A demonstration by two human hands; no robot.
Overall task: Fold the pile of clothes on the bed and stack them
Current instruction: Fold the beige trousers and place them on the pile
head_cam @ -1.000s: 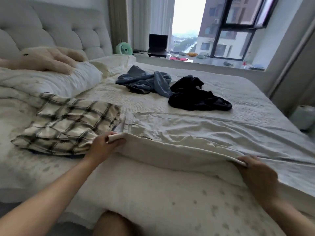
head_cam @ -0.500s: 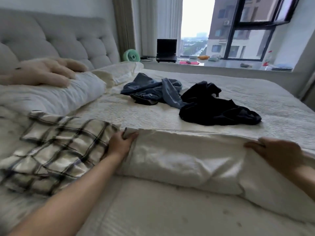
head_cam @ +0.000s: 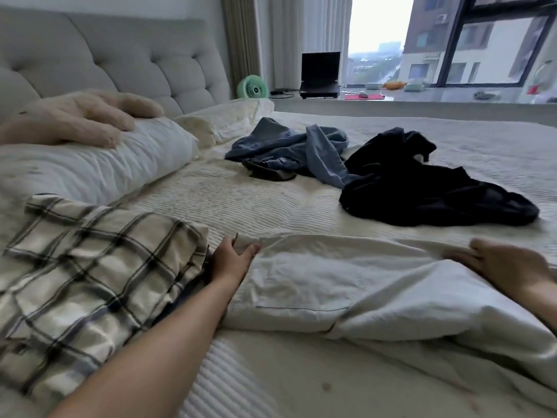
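Observation:
A cream garment (head_cam: pixel 325 285) lies folded lengthwise across the near part of the bed (head_cam: pixel 271 200). My left hand (head_cam: pixel 230 260) rests at its far left corner, fingers relaxed on the cloth. Over at the garment's far right edge, my right hand (head_cam: pixel 500 267) lies flat with its fingers stretched out. A folded plaid shirt (head_cam: pixel 90 273) sits just left of my left hand. Further back, a crumpled blue denim garment (head_cam: pixel 289 149) and a crumpled black garment (head_cam: pixel 422 182) lie side by side, unfolded.
White pillows (head_cam: pixel 99 164) and a beige plush toy (head_cam: pixel 84 116) lie against the grey headboard at the left. A green fan (head_cam: pixel 252 87) and a laptop (head_cam: pixel 320 75) stand on the window ledge beyond the bed.
Both hands carried the near edge of the cream garment away from me and laid it over the far half. The grips have loosened and the hands now lie on the cloth.

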